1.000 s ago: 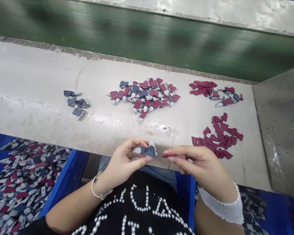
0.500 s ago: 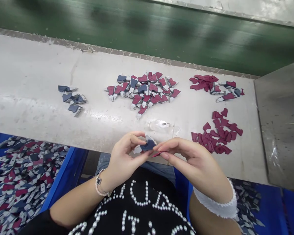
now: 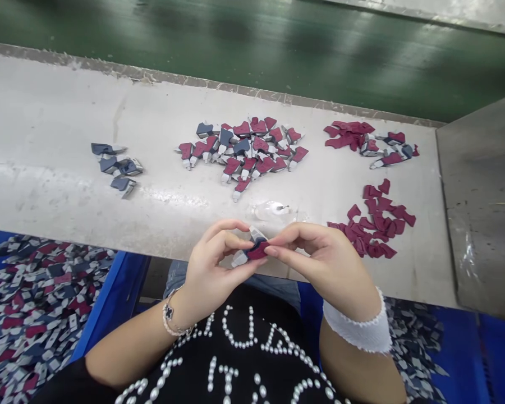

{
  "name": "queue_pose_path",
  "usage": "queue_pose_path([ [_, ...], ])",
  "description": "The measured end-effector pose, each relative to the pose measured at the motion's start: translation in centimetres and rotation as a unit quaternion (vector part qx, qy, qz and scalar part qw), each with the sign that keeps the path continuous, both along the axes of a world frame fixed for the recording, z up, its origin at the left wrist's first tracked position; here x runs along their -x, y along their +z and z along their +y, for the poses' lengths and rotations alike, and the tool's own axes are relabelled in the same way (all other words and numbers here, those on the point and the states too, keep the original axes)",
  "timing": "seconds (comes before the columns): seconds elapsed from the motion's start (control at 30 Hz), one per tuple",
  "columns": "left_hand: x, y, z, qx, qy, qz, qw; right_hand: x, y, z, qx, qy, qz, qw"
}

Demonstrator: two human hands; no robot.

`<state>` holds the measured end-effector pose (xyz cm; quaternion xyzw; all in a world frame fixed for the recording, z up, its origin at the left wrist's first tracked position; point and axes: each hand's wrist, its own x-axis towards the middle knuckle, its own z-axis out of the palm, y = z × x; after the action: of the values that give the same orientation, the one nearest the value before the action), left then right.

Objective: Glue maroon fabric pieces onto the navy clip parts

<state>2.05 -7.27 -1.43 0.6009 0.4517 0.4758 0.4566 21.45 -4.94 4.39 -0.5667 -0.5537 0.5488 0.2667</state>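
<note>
Head view: the crimson piece (image 3: pixel 257 251) lay over the navy-and-grey part (image 3: pixel 238 258) above the near edge of the bench (image 3: pixel 168 219), slanting up toward the right hand (image 3: pixel 320 255), which pinched its right end — the left hand (image 3: pixel 214 261) gripped the part between thumb and fingers.

The pale bench (image 3: pixel 160 140) carries maroon pieces (image 3: pixel 379 221) and multicoloured parts (image 3: pixel 261 144).
</note>
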Motion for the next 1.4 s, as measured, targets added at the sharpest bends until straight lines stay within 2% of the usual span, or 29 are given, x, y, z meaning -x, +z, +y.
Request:
queue_pose_path([
  [0.3, 0.4, 0.5, 0.3, -0.034, -0.006, 0.023, 0.999, -0.1, 0.1, 0.2, -0.004, 0.003, 0.007, 1.000],
  [0.53, 1.2, 1.3, 0.2, -0.042, -0.048, 0.018, 0.998, -0.3, 0.5, 0.5, 0.035, 0.107, 0.068, 0.991],
  [0.8, 1.1, 1.9, 0.0, -0.054, -0.044, 0.013, 0.997, 0.6, 1.0, -0.7, -0.077, 0.091, 0.008, 0.993],
  [1.13, 0.9, 2.3, 0.1, -0.055, -0.050, 0.014, 0.997, 0.7, 1.6, -0.9, -0.066, 0.110, -0.020, 0.992],
  [1.33, 0.6, 2.3, 0.0, -0.056, -0.030, 0.012, 0.998, 1.6, 1.5, -1.4, -0.140, 0.096, -0.085, 0.982],
  [1.4, 0.6, 2.2, 0.0, -0.046, -0.016, -0.008, 0.999, 1.7, 1.5, -1.5, -0.138, 0.103, -0.083, 0.981],
])
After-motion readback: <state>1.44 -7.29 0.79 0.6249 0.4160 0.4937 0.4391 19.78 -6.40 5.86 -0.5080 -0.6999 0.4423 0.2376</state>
